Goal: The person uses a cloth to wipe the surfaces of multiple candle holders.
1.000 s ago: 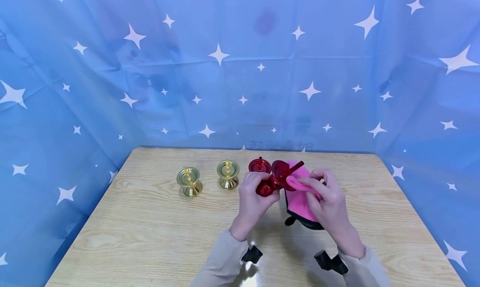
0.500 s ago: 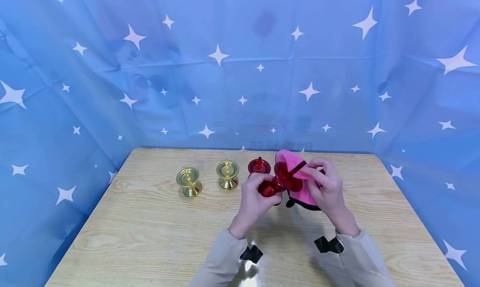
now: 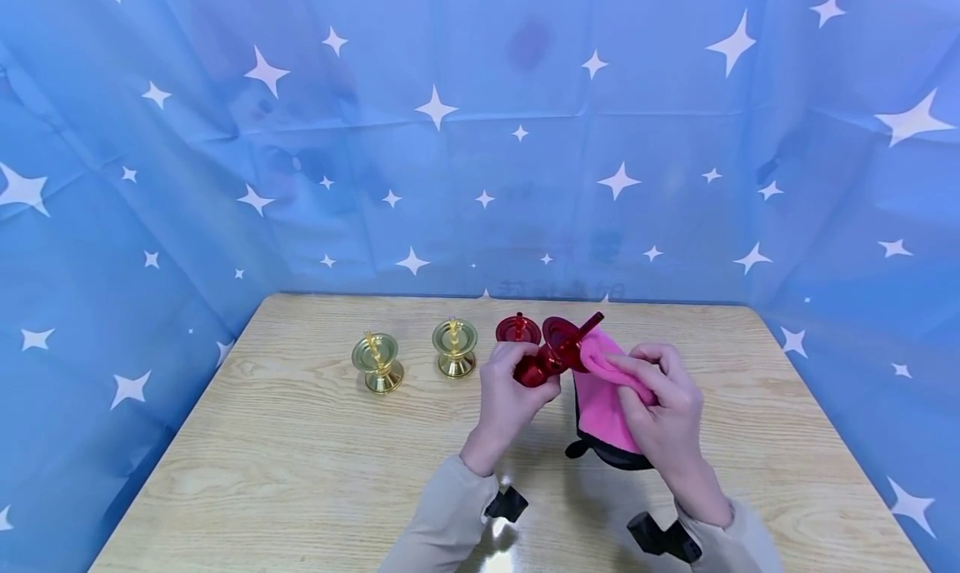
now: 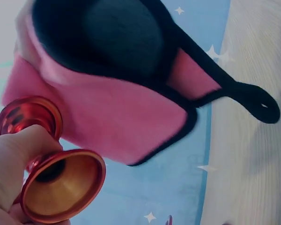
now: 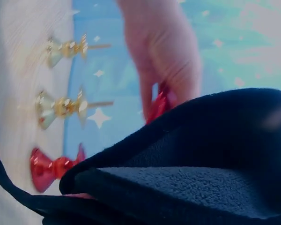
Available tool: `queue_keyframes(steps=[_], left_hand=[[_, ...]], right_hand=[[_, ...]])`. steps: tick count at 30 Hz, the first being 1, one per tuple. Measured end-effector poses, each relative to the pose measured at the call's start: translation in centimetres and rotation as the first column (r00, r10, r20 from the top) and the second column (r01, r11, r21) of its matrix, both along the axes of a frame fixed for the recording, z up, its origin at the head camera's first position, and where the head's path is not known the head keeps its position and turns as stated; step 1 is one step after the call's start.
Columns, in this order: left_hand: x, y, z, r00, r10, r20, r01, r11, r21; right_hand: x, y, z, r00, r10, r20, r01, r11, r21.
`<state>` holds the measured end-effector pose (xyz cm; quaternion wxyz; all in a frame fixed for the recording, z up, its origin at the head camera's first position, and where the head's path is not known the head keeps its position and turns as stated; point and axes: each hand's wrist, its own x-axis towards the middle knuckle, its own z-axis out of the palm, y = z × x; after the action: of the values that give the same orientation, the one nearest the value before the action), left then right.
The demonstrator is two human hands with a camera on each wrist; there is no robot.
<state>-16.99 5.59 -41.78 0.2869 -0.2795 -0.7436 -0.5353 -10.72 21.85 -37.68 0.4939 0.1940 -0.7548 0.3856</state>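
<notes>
My left hand (image 3: 506, 398) grips a glossy red metal candle holder (image 3: 551, 358) by its foot and stem, tilted above the table with its spiked dish toward the right. In the left wrist view its hollow foot (image 4: 63, 187) faces the camera. My right hand (image 3: 663, 406) pinches a folded edge of a pink cleaning cloth (image 3: 603, 406) against the right side of the dish. The cloth has black edging, a dark reverse side (image 5: 187, 183) and a hanging loop (image 4: 260, 104). In the right wrist view, the cloth hides most of the held candle holder and my right fingers.
Behind my left hand, a second red candle holder (image 3: 518, 328) stands on the wooden table (image 3: 300, 465). Two gold candle holders, one nearer the middle (image 3: 455, 346) and one farther left (image 3: 378, 361), stand in line with it. A blue star-patterned curtain (image 3: 480, 156) hangs behind.
My right hand raised the cloth across the dish and spike half a second ago, then drew it back down to the right rim. My left hand's grip stays almost in place, the candle holder tilting slightly.
</notes>
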Motion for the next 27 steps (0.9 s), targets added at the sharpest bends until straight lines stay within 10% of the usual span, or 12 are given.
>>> queue_keyframes(steps=[6,15,27], left_hand=[[0.2,0.3,0.2,0.984,0.128,-0.124,-0.142,0.984,-0.112],[0.7,0.7,-0.1,0.918,0.223,-0.327,-0.296,0.936,-0.192],[0.2,0.2,0.1,0.969,0.135,-0.209,-0.144,0.989,-0.031]], right_hand=[[0.9,-1.6,0.4,0.997,-0.069,0.023,0.07,0.996,-0.056],[0.9,-3.6,0.5,0.989,-0.119,0.091,0.116,0.992,0.045],[0.3,-2.5,-0.3,0.999,-0.034,-0.008,0.034,0.995,0.091]])
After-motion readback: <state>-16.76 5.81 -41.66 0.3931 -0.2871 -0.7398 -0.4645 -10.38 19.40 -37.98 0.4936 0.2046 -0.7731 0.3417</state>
